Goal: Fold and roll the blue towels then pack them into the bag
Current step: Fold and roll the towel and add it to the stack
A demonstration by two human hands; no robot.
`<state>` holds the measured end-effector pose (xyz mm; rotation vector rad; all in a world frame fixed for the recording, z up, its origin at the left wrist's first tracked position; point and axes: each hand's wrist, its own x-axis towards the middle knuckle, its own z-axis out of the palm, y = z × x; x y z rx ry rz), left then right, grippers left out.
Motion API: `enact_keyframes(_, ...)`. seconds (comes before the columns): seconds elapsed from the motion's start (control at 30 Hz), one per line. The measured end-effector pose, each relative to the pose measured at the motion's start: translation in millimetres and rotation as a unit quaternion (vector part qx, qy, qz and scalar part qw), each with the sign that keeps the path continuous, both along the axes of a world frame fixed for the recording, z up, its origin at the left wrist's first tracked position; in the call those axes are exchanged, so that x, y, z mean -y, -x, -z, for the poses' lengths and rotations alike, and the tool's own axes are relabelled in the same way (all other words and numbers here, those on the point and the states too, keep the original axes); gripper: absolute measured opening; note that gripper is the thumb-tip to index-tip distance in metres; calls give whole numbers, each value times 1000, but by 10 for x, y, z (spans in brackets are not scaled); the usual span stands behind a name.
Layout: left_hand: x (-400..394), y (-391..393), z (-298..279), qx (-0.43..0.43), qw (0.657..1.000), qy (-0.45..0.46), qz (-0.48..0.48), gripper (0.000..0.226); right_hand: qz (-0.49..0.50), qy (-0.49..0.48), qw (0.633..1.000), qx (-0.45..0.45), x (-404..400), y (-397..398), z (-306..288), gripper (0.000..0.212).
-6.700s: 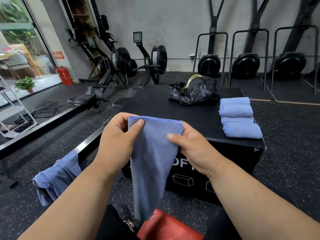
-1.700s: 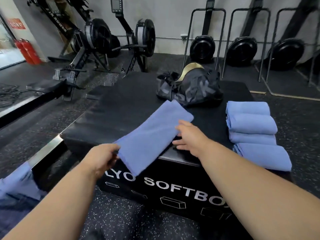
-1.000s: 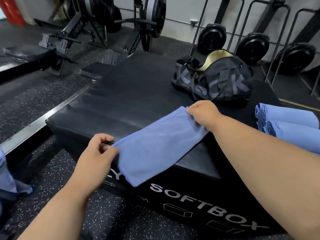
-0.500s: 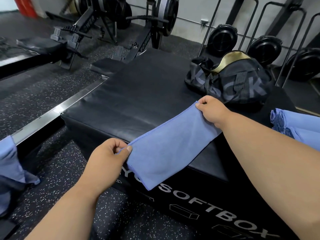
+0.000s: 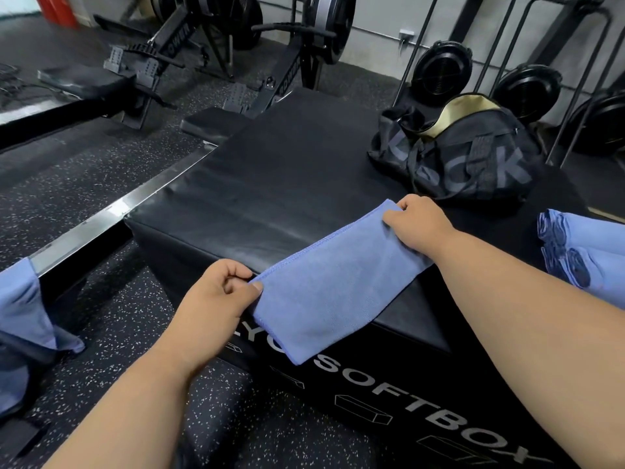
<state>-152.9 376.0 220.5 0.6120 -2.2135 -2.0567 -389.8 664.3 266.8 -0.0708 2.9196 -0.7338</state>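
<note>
Head view: loose blue cloth [image 5: 23, 313] is seen far left; the folded blue towel [image 5: 324, 292], draped over the black box [image 5: 270, 184] edge, is pinched by left hand [image 5: 216, 306] and right hand [image 5: 419, 221]; bag [image 5: 466, 157] and rolled towels [image 5: 581, 252] are seen beyond.

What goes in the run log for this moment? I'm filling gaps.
step: folding | left hand: pinches folded towel | right hand: pinches far end | bag: open | rolled towels: unpacked
</note>
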Motion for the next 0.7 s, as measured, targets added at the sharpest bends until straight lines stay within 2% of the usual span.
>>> enact_keyframes(0.13,-89,-12,-61,-5,999,28,30,25,-17,-7,1000,2,-18,-32,-43,22)
enact_keyframes(0.2,-124,-11,-104,-25,999,24,35,26,-34,-1,998,-47,-18,-13,-146,16)
enact_keyframes(0.3,-203,29,-194,-58,997,-41,27,33,-83,-7,985,-151,40,155,-411,8)
enact_keyframes(0.33,-254,58,-222,-67,996,-57,16,37,-108,-13,978,-179,90,261,-515,9)
enact_keyframes(0.4,-370,118,-276,-82,994,-62,-25,37,-161,-24,964,-209,258,517,-714,27)
enact_keyframes(0.5,-422,203,-276,-71,990,18,-116,32,-189,-43,957,-215,556,828,-858,55)
enact_keyframes(0.6,-373,234,-283,-35,983,99,-151,28,-206,-99,959,-170,722,938,-708,61)
enact_keyframes(0.7,-330,251,-309,-44,965,216,-138,23,-234,-72,963,-112,721,732,-326,66)
